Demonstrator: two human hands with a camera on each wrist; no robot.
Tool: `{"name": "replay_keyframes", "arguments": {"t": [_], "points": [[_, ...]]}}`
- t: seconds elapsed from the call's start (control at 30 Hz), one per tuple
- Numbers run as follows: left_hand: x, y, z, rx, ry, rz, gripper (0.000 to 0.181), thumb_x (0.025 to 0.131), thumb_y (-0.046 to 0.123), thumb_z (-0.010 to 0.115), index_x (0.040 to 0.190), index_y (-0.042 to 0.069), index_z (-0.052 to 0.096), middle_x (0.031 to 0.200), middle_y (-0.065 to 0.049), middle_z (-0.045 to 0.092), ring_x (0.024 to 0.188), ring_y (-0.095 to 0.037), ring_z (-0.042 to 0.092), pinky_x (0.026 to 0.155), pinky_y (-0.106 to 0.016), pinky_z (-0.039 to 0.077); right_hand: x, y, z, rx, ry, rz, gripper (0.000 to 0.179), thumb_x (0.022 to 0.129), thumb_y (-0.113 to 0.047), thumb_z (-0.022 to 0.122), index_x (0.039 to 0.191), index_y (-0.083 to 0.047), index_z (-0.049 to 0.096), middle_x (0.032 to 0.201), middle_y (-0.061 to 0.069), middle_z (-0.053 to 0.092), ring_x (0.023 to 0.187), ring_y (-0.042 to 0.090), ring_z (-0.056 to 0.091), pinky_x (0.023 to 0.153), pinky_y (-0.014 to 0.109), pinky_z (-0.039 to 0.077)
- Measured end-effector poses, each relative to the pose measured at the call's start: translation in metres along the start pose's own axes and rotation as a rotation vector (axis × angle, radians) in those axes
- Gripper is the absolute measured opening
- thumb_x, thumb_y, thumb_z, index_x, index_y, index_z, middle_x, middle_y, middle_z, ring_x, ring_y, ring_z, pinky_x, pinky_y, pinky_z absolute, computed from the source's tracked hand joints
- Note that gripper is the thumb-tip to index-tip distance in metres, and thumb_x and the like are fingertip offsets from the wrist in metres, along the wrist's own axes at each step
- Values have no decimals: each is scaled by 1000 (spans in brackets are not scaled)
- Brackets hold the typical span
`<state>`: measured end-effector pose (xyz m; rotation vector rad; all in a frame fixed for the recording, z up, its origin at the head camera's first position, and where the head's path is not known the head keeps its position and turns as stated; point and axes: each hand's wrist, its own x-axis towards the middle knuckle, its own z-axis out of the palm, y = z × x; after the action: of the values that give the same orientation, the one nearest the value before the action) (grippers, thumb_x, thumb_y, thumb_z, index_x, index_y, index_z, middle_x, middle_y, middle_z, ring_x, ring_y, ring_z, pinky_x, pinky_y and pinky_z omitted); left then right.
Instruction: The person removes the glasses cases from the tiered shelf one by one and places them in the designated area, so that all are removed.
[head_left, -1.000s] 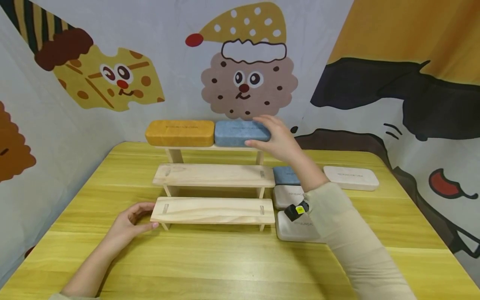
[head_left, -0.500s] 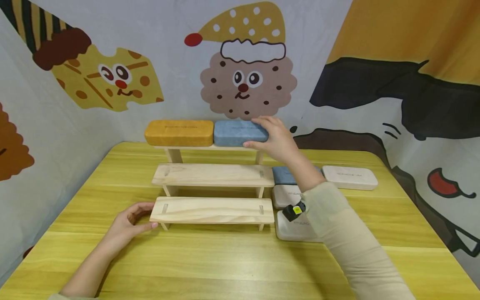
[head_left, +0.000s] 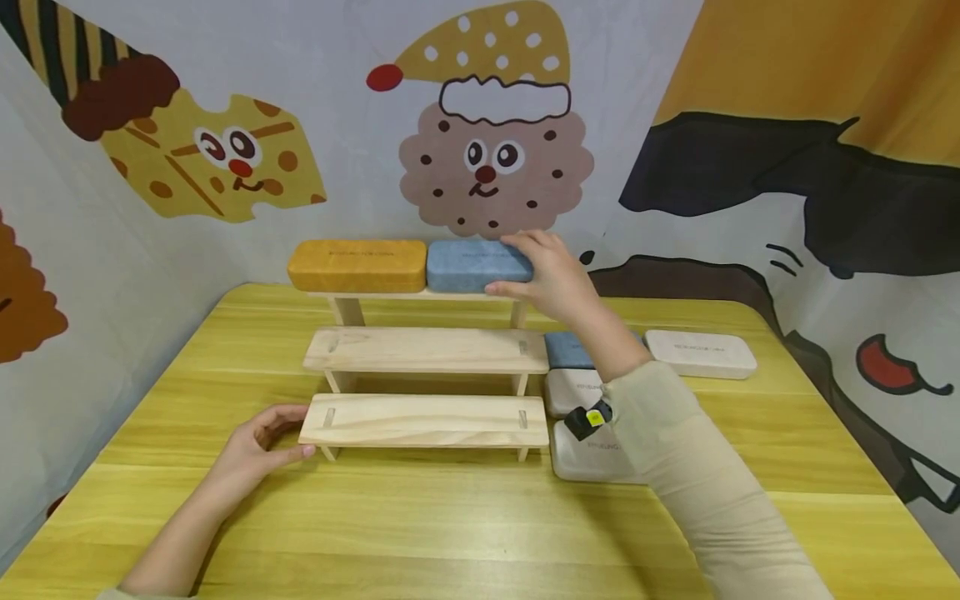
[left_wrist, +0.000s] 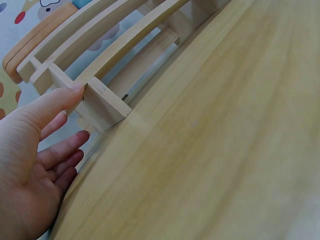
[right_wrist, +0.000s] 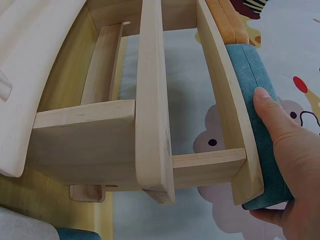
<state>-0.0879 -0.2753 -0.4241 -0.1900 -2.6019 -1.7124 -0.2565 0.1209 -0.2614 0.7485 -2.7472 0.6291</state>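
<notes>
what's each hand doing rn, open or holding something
Left hand: holding the wooden rack at its lower left end.
Right hand: holding the blue case on top of the rack.

Blue case (head_left: 476, 267), closed, lying flat — atop tiered wooden stand (head_left: 423, 421)

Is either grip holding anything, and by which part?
Right grip: holds the upper blue case by its right end. Left grip: touches the wooden stand at its left end; whether it's gripping cannot be told.

We grip blue case (head_left: 472, 267) on wooden stand (head_left: 425, 348) with right hand (head_left: 553, 277), orange case (head_left: 357, 266) beside it; our left hand (head_left: 247, 448) touches lowest shelf (head_left: 423, 423).
</notes>
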Motion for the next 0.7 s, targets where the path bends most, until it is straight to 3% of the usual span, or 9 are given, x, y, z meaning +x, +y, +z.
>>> {"name": "replay_keyframes", "arguments": {"t": [0.47, 0.7], "points": [[0, 1, 1, -2, 11, 33, 52, 82, 11, 77, 127, -2, 54, 122, -10, 59, 107, -2, 52, 90, -13, 38, -6, -1, -11, -2, -4, 2, 79, 77, -59, 70, 140, -16, 48, 140, 7, 42, 128, 27, 36, 100, 48, 37], [0, 0, 0, -4, 5, 19, 52, 83, 12, 76, 127, -2, 54, 122, -11, 59, 107, -2, 52, 89, -14, 39, -15, 6, -18, 2, 22, -13, 79, 77, -59, 70, 141, -18, 48, 137, 6, 43, 126, 26, 37, 99, 48, 37]]}}
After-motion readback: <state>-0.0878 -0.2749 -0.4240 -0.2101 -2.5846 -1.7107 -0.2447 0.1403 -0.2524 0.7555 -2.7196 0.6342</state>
